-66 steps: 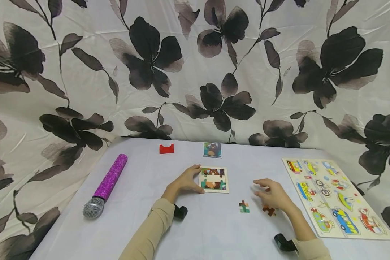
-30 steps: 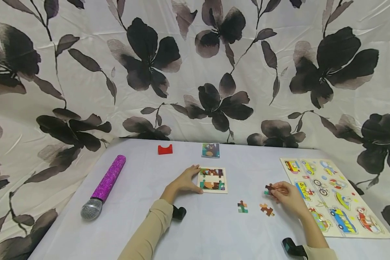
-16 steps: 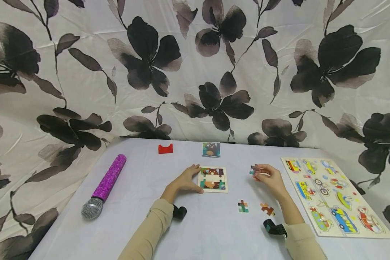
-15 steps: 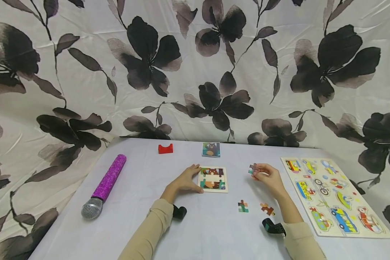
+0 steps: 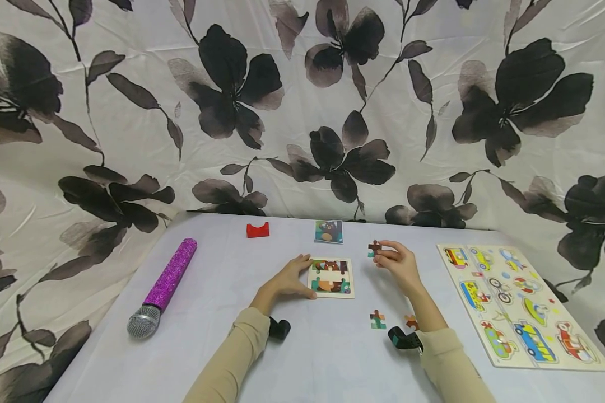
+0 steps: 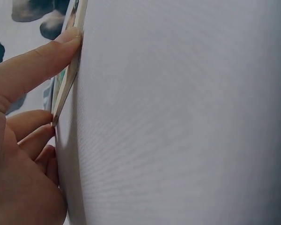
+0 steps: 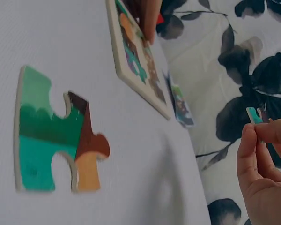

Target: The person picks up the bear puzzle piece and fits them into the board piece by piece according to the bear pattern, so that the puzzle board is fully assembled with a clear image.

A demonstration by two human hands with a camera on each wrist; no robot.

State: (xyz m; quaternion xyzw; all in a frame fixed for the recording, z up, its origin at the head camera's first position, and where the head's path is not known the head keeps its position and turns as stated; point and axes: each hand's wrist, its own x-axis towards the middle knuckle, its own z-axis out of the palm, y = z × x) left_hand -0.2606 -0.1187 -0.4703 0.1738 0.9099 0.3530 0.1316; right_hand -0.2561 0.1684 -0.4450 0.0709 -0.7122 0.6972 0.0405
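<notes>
A small wooden puzzle frame point(image 5: 352, 280) lies mid-table, with picture pieces along its top and bottom and a bare band between them. My left hand point(image 5: 285, 282) holds its left side between thumb and fingers; in the left wrist view the left hand point(image 6: 30, 136) has its thumb on the frame's edge. To the right of the frame, my right hand point(image 5: 399, 268) pinches a brown and teal puzzle piece point(image 5: 373, 249) above the table. A green and brown piece point(image 5: 377, 319) lies nearer me, large in the right wrist view. Beside it is a brown piece point(image 5: 411, 322), partly hidden by the right wrist.
A bear picture card point(image 5: 329, 232) and a red block point(image 5: 258, 230) lie at the back. At the left is a purple glitter microphone point(image 5: 171, 274). A large vehicle puzzle board point(image 5: 521, 305) covers the right side. A floral cloth point(image 5: 292, 101) hangs behind the table.
My right hand has picked up a piece at the right and carried it left and back, closer to the frame. The left hand keeps its place on the frame.
</notes>
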